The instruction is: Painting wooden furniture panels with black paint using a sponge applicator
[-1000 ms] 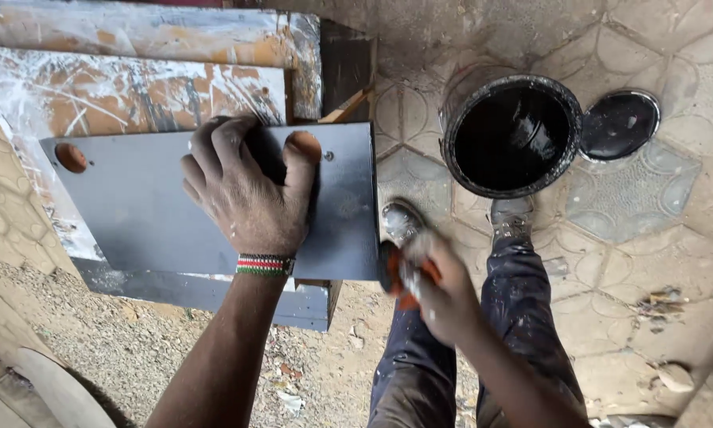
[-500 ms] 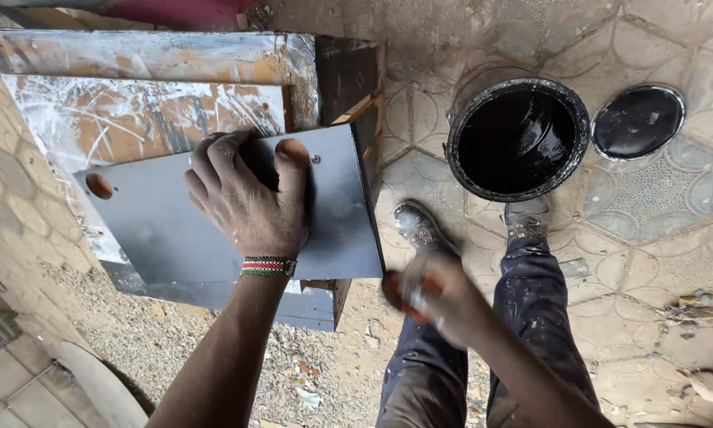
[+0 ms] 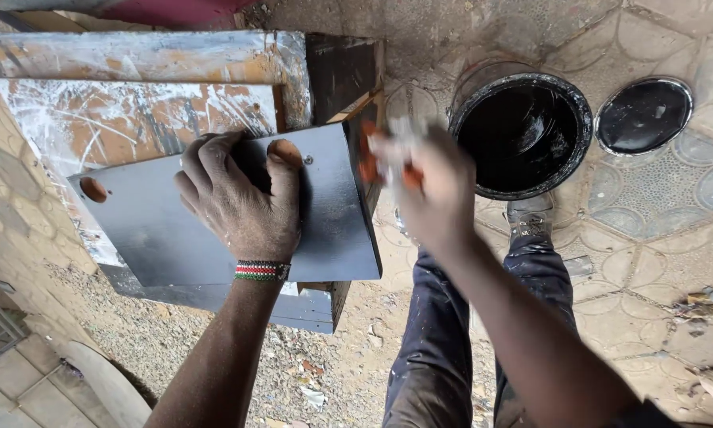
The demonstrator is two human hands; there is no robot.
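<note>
My left hand [image 3: 241, 198] lies flat on a grey-painted board [image 3: 166, 230] that has round holes, pressing it down; a beaded band circles that wrist. My right hand [image 3: 420, 186] is raised at the board's right edge, blurred, closed on an orange-handled brush [image 3: 376, 154] with pale bristles. An open can of black paint [image 3: 523, 131] stands just right of that hand.
The can's black lid [image 3: 643, 115] lies on the patterned paving at the right. Paint-smeared wooden boards [image 3: 134, 87] are stacked behind the grey board. My paint-spotted dark trousers [image 3: 443, 349] and a shoe [image 3: 531, 218] show below. Gravel and litter cover the ground at bottom left.
My right hand has risen with the brush from beside my knee up to the board's right edge near the can. The left hand has stayed on the board.
</note>
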